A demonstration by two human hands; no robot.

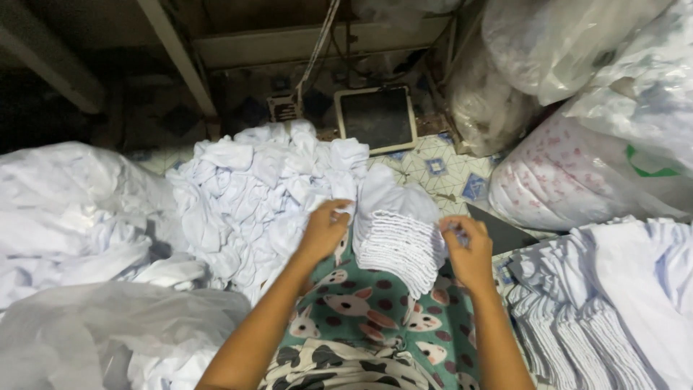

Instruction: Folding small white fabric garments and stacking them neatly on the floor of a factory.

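A fanned stack of small white ribbed cloth pieces (pixel 399 242) rests on my lap, over green fabric printed with rabbits (pixel 361 310). My left hand (pixel 325 230) pinches the stack's upper left corner, next to a big heap of loose white cloth pieces (pixel 253 188). My right hand (pixel 465 249) sits at the stack's right edge, fingers curled on a small bit of white cloth. Both forearms reach up from the bottom of the view.
Neat stacks of folded white pieces (pixel 577 318) lie at the right. Clear plastic bags stuffed with cloth (pixel 577 173) pile up at the upper right. A dark tablet-like board (pixel 377 118) leans at the back on the tiled floor. Crumpled plastic and white cloth (pixel 79 238) fill the left.
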